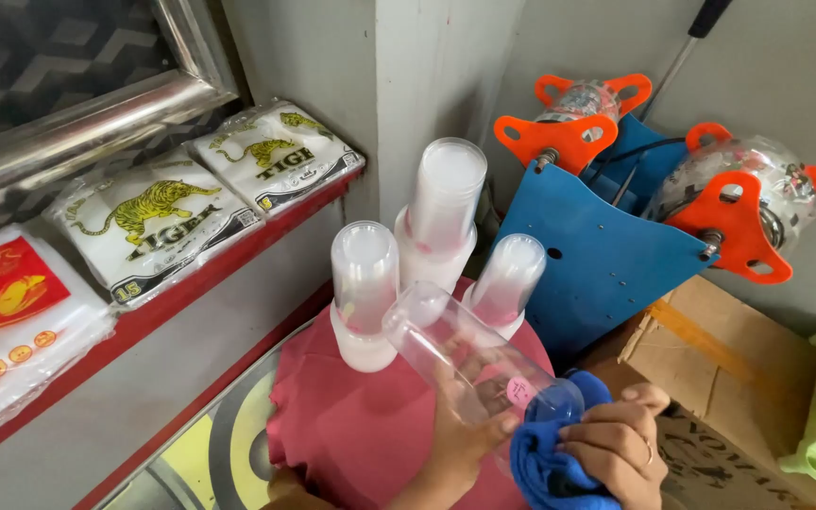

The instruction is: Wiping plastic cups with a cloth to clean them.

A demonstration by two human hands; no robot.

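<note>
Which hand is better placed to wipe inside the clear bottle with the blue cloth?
The right hand, probably: it already holds the blue cloth at the open mouth of the clear bottle. The left hand grips the bottle's body, steadying it.

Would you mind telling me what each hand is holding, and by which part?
The left hand grips the clear plastic cup around its body near the open end; the right hand holds a bunched blue cloth at its mouth.
</note>
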